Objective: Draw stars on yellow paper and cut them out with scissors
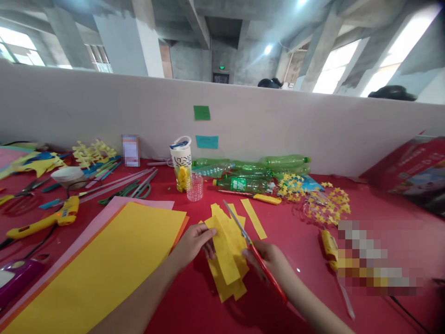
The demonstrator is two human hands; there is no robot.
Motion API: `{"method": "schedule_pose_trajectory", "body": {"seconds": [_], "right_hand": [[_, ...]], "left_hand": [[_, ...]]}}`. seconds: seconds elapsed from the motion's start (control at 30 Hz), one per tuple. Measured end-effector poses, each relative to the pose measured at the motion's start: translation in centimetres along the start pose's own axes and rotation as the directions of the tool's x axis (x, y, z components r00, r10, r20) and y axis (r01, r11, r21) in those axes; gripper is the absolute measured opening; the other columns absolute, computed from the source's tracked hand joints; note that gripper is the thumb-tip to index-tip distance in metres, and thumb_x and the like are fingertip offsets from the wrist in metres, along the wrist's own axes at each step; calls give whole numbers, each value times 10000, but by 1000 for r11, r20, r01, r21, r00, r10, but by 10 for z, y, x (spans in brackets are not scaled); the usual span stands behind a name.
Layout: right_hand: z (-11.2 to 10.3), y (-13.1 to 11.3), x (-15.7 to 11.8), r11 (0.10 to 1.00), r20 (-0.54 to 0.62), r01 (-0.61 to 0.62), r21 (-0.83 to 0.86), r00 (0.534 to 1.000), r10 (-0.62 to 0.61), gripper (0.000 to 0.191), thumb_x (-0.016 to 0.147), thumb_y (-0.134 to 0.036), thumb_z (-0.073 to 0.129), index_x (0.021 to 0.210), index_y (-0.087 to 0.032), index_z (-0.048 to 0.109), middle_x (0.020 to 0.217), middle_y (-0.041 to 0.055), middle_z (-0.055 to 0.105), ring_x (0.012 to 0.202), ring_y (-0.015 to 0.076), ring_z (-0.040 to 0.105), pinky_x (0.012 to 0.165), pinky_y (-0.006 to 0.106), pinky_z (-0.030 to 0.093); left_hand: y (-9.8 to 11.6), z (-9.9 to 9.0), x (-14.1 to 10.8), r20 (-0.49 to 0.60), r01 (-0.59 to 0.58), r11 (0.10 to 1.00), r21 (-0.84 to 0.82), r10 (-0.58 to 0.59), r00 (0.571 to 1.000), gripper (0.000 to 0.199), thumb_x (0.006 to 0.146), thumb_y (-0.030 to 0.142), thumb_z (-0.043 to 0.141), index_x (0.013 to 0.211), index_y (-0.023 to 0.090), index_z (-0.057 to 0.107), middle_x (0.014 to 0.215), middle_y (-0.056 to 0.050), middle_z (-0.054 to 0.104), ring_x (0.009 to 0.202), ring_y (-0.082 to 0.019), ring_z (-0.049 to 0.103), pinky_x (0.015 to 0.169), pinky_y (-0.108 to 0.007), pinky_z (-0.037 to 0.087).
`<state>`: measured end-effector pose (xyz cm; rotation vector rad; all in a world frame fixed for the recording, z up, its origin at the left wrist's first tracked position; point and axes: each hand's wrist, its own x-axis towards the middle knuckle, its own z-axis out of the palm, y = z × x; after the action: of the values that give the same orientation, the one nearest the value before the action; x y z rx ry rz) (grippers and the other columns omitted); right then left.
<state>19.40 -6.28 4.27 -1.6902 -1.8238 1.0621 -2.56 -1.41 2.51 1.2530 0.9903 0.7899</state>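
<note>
My left hand (196, 243) pinches the upper left part of a yellow strip (225, 255) between thumb and fingers. Other yellow pieces lie loosely stacked beneath that strip. My right hand (269, 264) is closed around red-handled scissors (264, 266), whose metal blades point up and left over the pieces. A separate yellow strip (253, 219) lies just beyond the scissors. To the left, large yellow sheets (114, 260) rest on orange and pink ones.
Green bottles (250, 174), a clear cup (195, 188) and a yellow cutter (267, 199) stand or lie at the back. Glue guns (62, 215) lie at both sides; yellow stars (332, 206) are at the right. A pale partition (156, 111) rises behind the red table (299, 292).
</note>
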Motion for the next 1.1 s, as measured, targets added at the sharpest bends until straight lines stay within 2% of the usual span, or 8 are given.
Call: {"method": "schedule_pose_trajectory", "body": {"seconds": [0.13,0.3,0.37,0.5,0.63,0.73,0.97,1.1], "right_hand": [[-19,20,16,959,-315,-90,-268,949,1,242,798,-402,495,678,-195,457,579,-37,467,525,113,442,476,202,266],[-44,36,29,890,-409,-221,-398,912,44,129,791,-296,498,745,-180,527,647,34,594,561,162,522,486,231,258],[-47,39,31,877,-423,-238,-417,905,44,105,785,-267,512,783,-171,555,688,62,630,604,186,563,499,238,264],[-40,39,30,852,-439,-238,-466,898,11,163,823,-291,513,887,-154,575,739,89,666,672,222,620,533,251,301],[-33,35,27,824,-412,-195,-532,910,-51,277,831,-348,538,1025,-150,552,858,107,676,790,232,635,605,261,368],[-31,34,24,802,-382,-166,-573,920,-83,330,834,-373,535,1074,-147,527,894,113,672,811,233,637,639,268,401],[-22,32,25,777,-297,-102,-621,948,-113,302,832,-312,567,1061,-118,534,868,125,669,830,232,642,672,280,459],[-15,31,27,775,-281,-90,-626,953,-116,278,885,-289,540,1107,-121,547,1021,85,616,874,189,612,745,344,506]], "left_hand": [[-7,-1,0,-20,-31,963,270,38,999,311,825,451,488,660,187,475,534,14,613,403,-128,548,419,-221,380],[-8,2,-3,-49,-118,828,548,173,984,275,858,417,442,994,191,521,569,49,540,485,-138,521,503,-240,391],[-7,2,-1,-92,-134,739,660,257,962,377,867,382,434,1194,195,432,597,55,516,542,-151,531,561,-256,408],[-10,2,2,-136,-124,559,820,401,906,411,879,375,411,1246,191,382,776,-9,578,683,-182,585,650,-299,459],[-17,6,5,109,-302,349,887,476,872,445,888,375,421,1300,209,383,1295,-118,470,1199,-248,447,973,-383,385],[-22,9,6,298,-396,198,897,390,871,514,892,412,425,1370,243,341,1431,-94,353,1307,-272,313,1056,-440,284],[-24,10,11,333,-383,109,917,319,887,484,912,426,374,1359,241,383,1421,-74,388,1302,-265,328,1063,-462,280],[-24,10,9,328,-376,82,923,343,880,466,907,421,387,1338,247,418,1400,-76,414,1276,-272,366,1041,-455,320]]}}
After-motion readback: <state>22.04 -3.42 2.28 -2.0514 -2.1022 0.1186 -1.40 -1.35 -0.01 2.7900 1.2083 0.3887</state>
